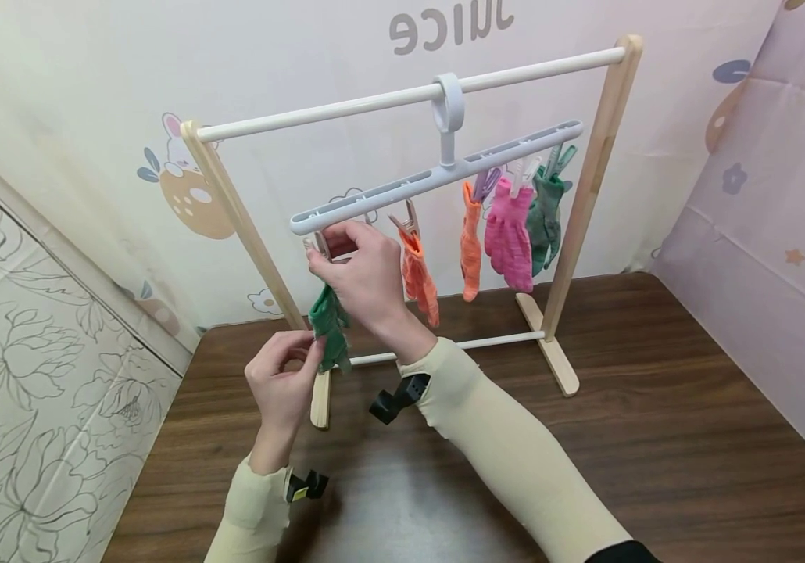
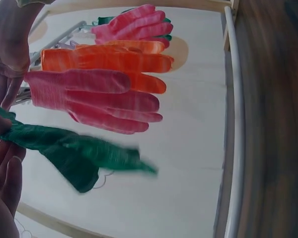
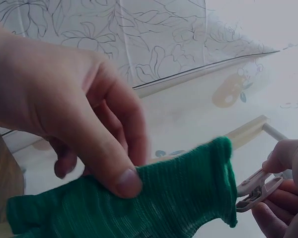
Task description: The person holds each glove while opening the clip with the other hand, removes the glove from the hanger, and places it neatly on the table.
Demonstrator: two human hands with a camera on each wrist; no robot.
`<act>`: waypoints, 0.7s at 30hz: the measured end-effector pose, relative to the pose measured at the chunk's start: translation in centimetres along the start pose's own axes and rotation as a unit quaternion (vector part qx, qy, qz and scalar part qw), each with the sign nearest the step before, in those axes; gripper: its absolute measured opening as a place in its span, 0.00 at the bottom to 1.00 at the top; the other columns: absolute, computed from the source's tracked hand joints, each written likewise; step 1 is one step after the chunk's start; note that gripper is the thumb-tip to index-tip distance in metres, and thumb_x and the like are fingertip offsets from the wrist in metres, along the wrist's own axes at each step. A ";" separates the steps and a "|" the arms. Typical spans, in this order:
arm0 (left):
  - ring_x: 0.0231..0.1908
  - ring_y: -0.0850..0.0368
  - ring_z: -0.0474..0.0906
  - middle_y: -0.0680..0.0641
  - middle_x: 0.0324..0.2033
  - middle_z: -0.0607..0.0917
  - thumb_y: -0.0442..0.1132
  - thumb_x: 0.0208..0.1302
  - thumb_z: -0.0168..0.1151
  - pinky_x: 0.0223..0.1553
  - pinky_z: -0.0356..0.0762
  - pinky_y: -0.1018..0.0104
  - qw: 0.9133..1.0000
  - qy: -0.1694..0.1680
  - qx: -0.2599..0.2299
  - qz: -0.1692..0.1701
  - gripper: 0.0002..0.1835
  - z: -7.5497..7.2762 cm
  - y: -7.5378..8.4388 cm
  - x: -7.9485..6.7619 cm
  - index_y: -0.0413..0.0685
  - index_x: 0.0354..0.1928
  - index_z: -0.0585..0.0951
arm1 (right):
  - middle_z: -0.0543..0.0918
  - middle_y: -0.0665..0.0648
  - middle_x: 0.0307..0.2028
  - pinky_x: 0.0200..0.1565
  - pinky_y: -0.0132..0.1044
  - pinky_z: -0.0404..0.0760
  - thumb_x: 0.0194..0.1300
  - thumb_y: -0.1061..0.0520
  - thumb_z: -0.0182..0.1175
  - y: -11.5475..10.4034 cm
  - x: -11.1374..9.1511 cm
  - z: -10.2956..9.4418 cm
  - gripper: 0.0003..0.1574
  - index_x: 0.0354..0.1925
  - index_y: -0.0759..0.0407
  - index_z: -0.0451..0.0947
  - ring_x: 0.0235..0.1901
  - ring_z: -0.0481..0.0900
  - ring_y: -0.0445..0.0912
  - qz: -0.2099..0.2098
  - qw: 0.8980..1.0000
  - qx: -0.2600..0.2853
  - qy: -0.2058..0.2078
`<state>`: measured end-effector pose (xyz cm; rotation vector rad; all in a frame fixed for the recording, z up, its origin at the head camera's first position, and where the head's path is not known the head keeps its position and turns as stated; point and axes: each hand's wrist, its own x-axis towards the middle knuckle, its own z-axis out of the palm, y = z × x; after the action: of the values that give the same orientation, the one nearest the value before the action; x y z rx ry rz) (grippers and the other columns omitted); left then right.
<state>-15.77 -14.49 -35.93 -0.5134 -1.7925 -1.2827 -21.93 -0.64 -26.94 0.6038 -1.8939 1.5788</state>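
A green knitted glove (image 1: 330, 328) hangs below the left end of the grey hanger (image 1: 374, 195). My left hand (image 1: 286, 375) pinches the glove's side between thumb and fingers. Above it, my right hand (image 1: 367, 274) grips a pale clothespin (image 1: 316, 246) by its handles. In the right wrist view the clothespin (image 3: 258, 188) has its tips at the glove's cuff (image 3: 223, 183); whether it clamps the fabric, I cannot tell. The glove's fingers (image 2: 109, 156) dangle free in the left wrist view.
Clothespins hold an orange-red glove (image 1: 420, 277), an orange glove (image 1: 470, 250), a pink glove (image 1: 510, 234) and another green glove (image 1: 546, 219) along the hanger. It hooks over the white rod (image 1: 332, 113) of a wooden-legged rack (image 1: 592, 180) on a brown table (image 1: 656, 438).
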 end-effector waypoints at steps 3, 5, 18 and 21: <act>0.25 0.64 0.80 0.38 0.27 0.85 0.18 0.52 0.69 0.30 0.79 0.77 1.000 0.000 0.004 -0.008 0.06 -0.4 0.0 -0.3 0.29 0.32 0.85 | 0.87 0.56 0.34 0.40 0.31 0.84 0.59 0.63 0.69 0.0 0.0 -0.1 0.09 0.39 0.65 0.84 0.33 0.84 0.41 0.006 1.000 0.004 -0.002; 0.25 0.64 0.80 0.37 0.26 0.85 0.18 0.51 0.69 0.30 0.79 0.77 1.000 0.000 0.004 -0.012 0.06 -0.6 -0.1 -0.5 0.29 0.32 0.85 | 0.86 0.56 0.33 0.39 0.30 0.83 0.59 0.63 0.69 0.0 -0.1 -0.1 0.09 0.39 0.64 0.84 0.33 0.84 0.41 0.010 1.000 0.007 -0.002; 0.25 0.65 0.80 0.36 0.26 0.84 0.16 0.50 0.68 0.30 0.80 0.77 1.000 0.004 -0.007 -0.015 0.06 -1.3 -0.1 -0.9 0.28 0.31 0.84 | 0.86 0.55 0.32 0.38 0.29 0.83 0.59 0.63 0.69 0.1 -0.3 0.0 0.07 0.38 0.64 0.84 0.32 0.83 0.40 0.023 0.999 0.031 0.007; 0.25 0.65 0.80 0.37 0.26 0.85 0.17 0.51 0.68 0.29 0.80 0.77 1.000 0.000 -0.001 -0.018 0.06 -1.5 0.0 -1.1 0.28 0.31 0.84 | 0.86 0.54 0.32 0.37 0.30 0.83 0.59 0.63 0.69 0.1 -0.3 0.1 0.07 0.38 0.63 0.84 0.32 0.83 0.40 0.027 0.999 0.038 0.009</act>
<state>-14.55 -15.71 -36.71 -0.4846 -1.8083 -1.3083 -21.86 -0.73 -27.24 0.5734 -1.8566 1.6921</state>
